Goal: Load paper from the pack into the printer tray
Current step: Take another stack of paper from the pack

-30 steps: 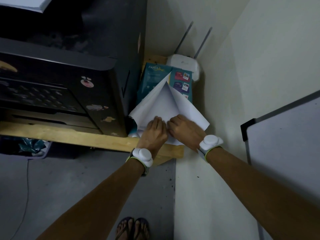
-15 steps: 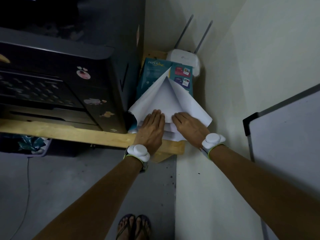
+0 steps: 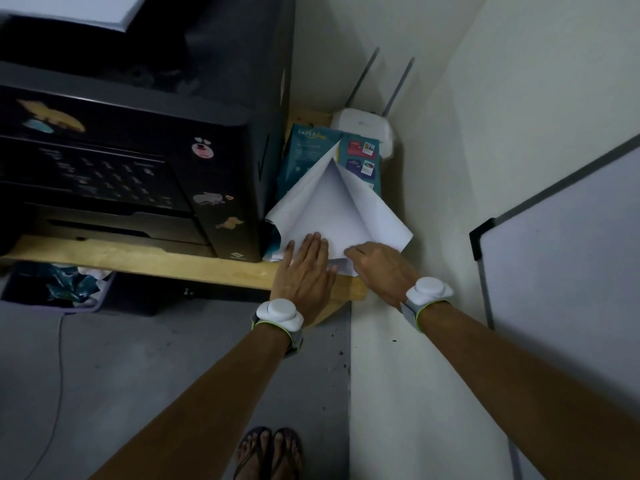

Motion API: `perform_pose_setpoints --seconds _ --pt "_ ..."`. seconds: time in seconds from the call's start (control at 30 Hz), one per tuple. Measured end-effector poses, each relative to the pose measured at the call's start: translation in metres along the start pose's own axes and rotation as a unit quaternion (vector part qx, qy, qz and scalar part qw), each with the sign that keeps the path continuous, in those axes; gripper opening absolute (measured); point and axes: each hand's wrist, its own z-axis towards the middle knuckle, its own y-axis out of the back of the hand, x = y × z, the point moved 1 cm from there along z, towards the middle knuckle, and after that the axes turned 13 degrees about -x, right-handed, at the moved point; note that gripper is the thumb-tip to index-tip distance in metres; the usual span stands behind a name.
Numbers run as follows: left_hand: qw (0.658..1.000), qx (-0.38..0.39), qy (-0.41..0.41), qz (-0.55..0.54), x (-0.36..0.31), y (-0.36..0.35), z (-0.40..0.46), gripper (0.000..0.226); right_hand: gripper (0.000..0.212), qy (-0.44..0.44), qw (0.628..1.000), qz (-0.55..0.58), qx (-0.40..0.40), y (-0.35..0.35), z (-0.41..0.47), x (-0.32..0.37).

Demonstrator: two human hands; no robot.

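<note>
A teal paper pack (image 3: 304,157) lies on the wooden shelf (image 3: 138,259), squeezed between the black printer (image 3: 138,150) and the wall. Its wrapper is torn open at the near end, and the white flaps (image 3: 329,202) stand up in a peak. My left hand (image 3: 304,268) rests flat on the left flap, fingers stretched out and apart. My right hand (image 3: 381,268) is at the near right corner with bent fingers over the edge of the white sheets (image 3: 341,268); its fingertips are hidden. The printer's front tray (image 3: 121,226) is pushed in.
A white router (image 3: 363,124) with two antennas sits behind the pack in the corner. A whiteboard (image 3: 571,254) leans against the right wall. A bin (image 3: 59,285) with crumpled wrapping stands under the shelf. White paper (image 3: 69,8) lies on top of the printer.
My left hand has gone from curled on the paper to flat with fingers extended. The right hand has shifted slightly toward me along the pack's near edge. The flaps stay raised.
</note>
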Motion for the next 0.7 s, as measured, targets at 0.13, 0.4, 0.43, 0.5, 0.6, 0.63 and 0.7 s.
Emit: perform_pose_setpoints --seconds 0.13,0.4,0.43,0.5,0.6,0.63,0.7 --pt "1.0 -0.002 -0.021 0.001 -0.004 0.022 -0.019 0.06 0.031 -0.003 1.0 -0.002 0.008 0.023 -0.012 0.013" --pt "0.999 -0.027 -0.031 0.03 -0.006 0.103 -0.036 0.021 0.016 -0.035 0.999 0.012 0.02 0.089 -0.021 0.039" --pt "0.999 -0.027 -0.027 0.032 -0.005 0.115 -0.035 0.021 0.015 -0.042 0.999 0.019 0.007 0.1 -0.019 0.043" --pt "0.999 -0.035 -0.021 0.033 -0.003 0.136 -0.032 0.024 0.016 -0.056 0.997 0.037 -0.034 0.123 -0.015 0.049" --pt "0.997 -0.072 -0.017 0.028 0.001 0.173 -0.026 0.025 0.014 -0.144 0.978 0.093 -0.12 0.16 -0.008 0.053" --pt "0.995 -0.09 -0.023 0.027 0.002 0.192 -0.023 0.024 0.016 -0.197 0.957 0.13 -0.169 0.175 -0.004 0.053" --pt "0.991 -0.13 -0.04 0.012 0.006 0.232 -0.019 0.019 0.037 -0.312 0.879 0.24 -0.27 0.202 0.002 0.056"
